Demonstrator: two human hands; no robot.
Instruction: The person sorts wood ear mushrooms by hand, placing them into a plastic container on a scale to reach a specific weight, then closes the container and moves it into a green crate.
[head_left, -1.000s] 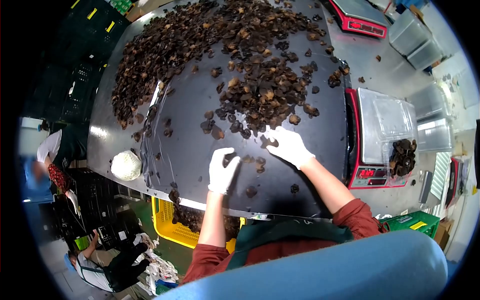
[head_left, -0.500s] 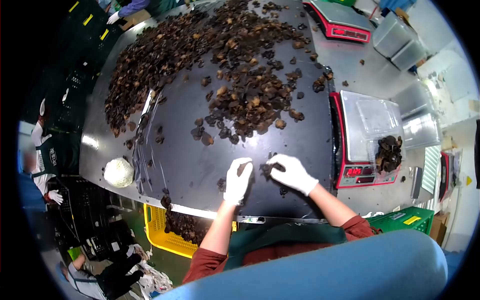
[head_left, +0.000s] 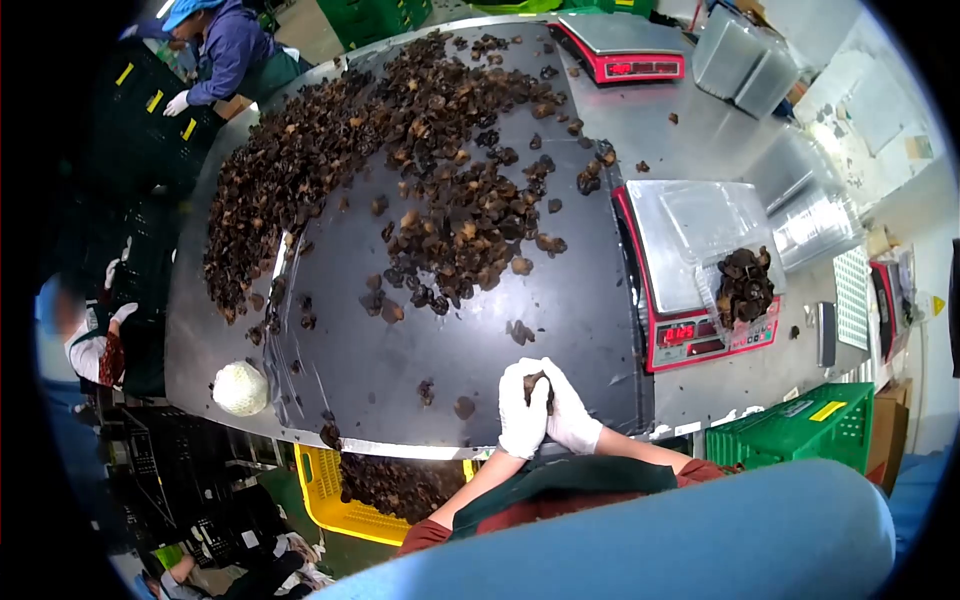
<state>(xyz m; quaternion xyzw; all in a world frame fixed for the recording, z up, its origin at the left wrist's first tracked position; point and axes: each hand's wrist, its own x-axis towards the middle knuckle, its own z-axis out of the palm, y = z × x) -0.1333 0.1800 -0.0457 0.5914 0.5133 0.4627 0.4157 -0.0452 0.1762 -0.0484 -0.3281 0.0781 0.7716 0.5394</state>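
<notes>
Holds dark-brown, crinkled pieces (head_left: 537,383) between white-gloved left hand (head_left: 518,420) and white-gloved right hand (head_left: 570,412), with fingers curled around them (partly hidden), near the front edge of the black-covered metal table (head_left: 570,320).

Crinkled, dark brown fungus pieces (head_left: 538,386) lie partly hidden, cupped between the gloved left hand (head_left: 521,415) and right hand (head_left: 569,408).

White ball in netting (head_left: 241,388) on the near left corner of the metal table (head_left: 190,365). Dark crates (head_left: 140,135) stacked at left, yellow labels. Person in purple jacket and blue cap (head_left: 232,55), gloved hand near them. Another person (head_left: 95,350), far left. Green crate (head_left: 795,425), lower right; cardboard box (head_left: 887,430) just beside. More green crates (head_left: 372,20) beyond the far edge.
</notes>
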